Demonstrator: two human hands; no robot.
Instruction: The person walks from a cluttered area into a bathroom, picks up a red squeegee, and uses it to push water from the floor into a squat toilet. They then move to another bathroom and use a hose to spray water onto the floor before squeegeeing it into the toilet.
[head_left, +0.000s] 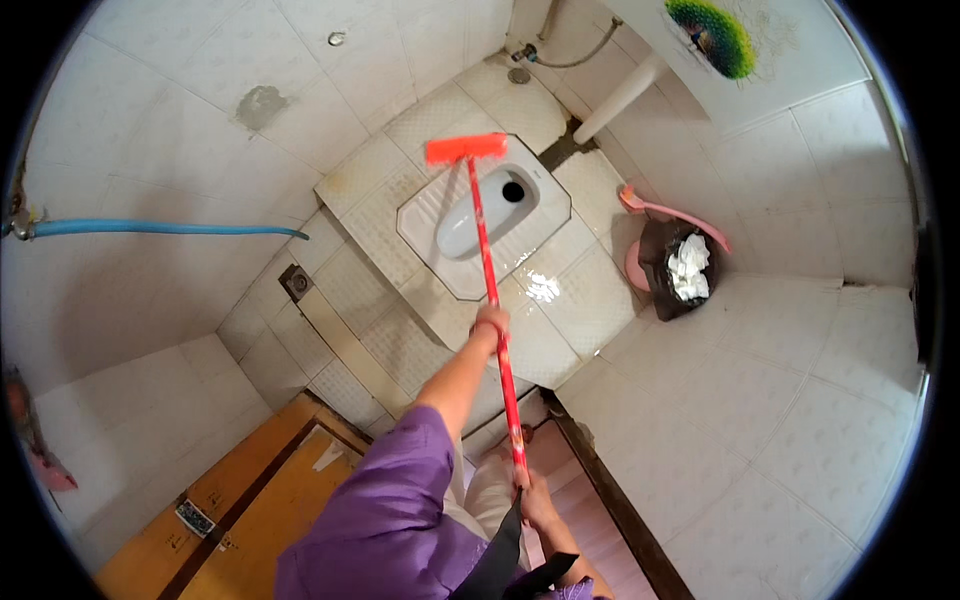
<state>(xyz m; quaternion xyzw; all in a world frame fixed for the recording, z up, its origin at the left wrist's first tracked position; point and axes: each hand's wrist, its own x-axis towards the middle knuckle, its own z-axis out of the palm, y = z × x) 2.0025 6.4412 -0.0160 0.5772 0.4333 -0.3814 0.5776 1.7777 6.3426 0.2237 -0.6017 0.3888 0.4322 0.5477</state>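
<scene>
A long red floor brush (486, 250) slants away from me over a white squat toilet (420, 238). Its wide red head (466, 148) is above the toilet's far left edge; whether it touches the surface I cannot tell. My left hand (490, 324) is closed around the middle of the handle, with the arm stretched forward. Lower down, near my body, my right hand (538, 500) is wrapped round the handle's near end. Dark straps partly cover that forearm.
A bin with a dark bag (660, 270) and white paper stands on the right, a pink toilet brush (690, 214) beside it. On the left, a blue hose (170, 228) sticks out. The toilet platform (385, 270) forms a step. An orange door (260, 500) is at lower left.
</scene>
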